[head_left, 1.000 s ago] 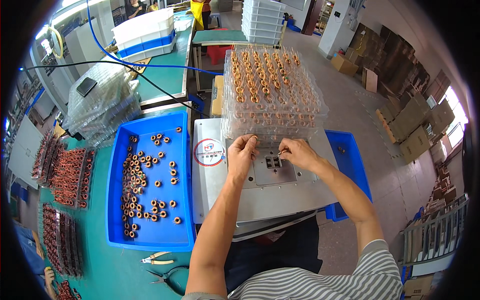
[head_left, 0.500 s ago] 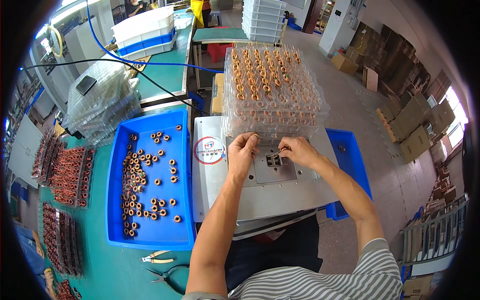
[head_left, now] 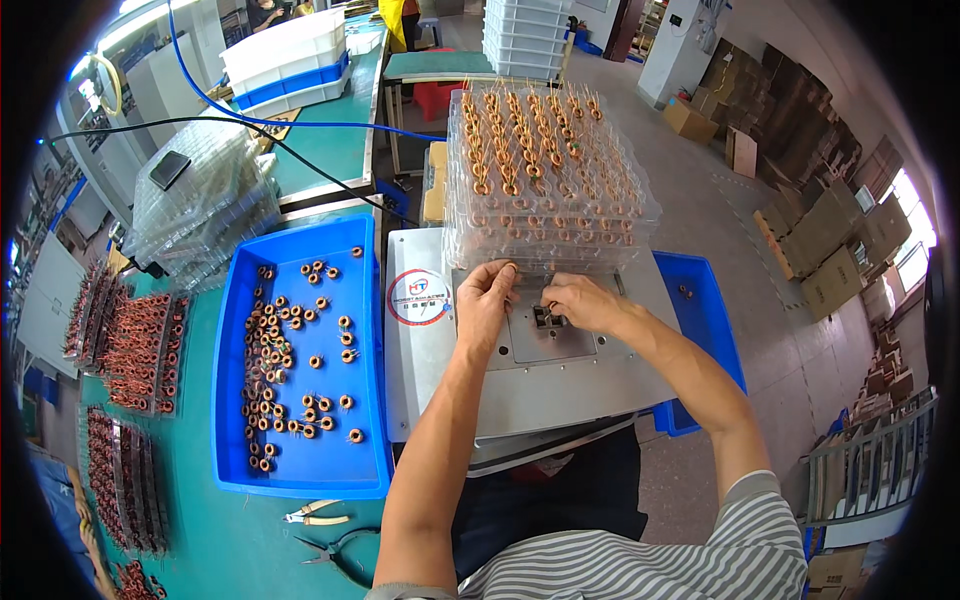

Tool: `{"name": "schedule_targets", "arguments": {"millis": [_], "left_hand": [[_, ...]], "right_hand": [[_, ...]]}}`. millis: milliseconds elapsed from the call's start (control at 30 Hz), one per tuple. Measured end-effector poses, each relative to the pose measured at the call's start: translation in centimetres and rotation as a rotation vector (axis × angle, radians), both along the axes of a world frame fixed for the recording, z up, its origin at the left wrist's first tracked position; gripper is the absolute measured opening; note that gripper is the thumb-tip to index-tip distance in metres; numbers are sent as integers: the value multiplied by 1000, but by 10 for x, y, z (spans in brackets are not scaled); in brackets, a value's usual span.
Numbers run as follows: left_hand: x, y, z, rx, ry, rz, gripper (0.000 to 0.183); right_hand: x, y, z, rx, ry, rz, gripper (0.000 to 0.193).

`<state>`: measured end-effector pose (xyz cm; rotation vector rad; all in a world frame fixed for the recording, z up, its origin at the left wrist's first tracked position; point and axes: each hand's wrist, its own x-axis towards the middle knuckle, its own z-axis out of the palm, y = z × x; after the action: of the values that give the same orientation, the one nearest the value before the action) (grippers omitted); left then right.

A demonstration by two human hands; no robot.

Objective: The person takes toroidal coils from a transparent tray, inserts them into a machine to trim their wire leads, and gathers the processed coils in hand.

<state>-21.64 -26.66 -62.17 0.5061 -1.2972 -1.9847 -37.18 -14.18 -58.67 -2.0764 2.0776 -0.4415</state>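
My left hand [head_left: 484,303] is closed above the metal machine top [head_left: 530,400], thumb and fingers pinched together. A small copper-coloured edge, like that of a wire-wound ring coil [head_left: 511,267], shows at its fingertips. Just right of it, my right hand [head_left: 585,303] is closed with its fingertips at the far edge of a small square opening [head_left: 547,318] in the plate. Whatever those fingers hold is hidden. Behind both hands stands a stack of clear plastic trays [head_left: 550,225], its top one carrying rows of copper ring coils [head_left: 515,150].
A blue bin [head_left: 300,480] of loose ring coils stands left of the machine; another blue bin [head_left: 700,320] is at its right. Pliers [head_left: 340,550] and cutters [head_left: 318,514] lie on the green table [head_left: 220,540]. A co-worker's arm [head_left: 92,550] shows at the far left.
My right hand has shifted slightly left, its fingertips moving across the far side of the square opening. My left hand stays nearly in place. The co-worker's hand at the left has moved up.
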Motion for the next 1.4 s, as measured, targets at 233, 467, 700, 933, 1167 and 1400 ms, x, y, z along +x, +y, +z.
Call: {"name": "schedule_targets", "arguments": {"millis": [233,467,700,933,1167,1400], "left_hand": [[5,1,3,41,-11,-56,22],[6,8,7,424,157,-230,31],[-3,20,11,-40,-34,-117,29],[-6,24,-4,-709,-275,114,24],[-8,42,8,-1206,-471,30,22],[-12,39,-6,-1221,-500,-17,21]], "right_hand": [[11,-1,-3,70,53,11,10],[17,12,6,27,15,24,11],[14,20,9,57,44,-39,12],[22,24,53,-109,-123,-44,14],[-26,-8,147,-574,-194,-423,18],[-92,-66,140,-541,-37,-578,24]]}}
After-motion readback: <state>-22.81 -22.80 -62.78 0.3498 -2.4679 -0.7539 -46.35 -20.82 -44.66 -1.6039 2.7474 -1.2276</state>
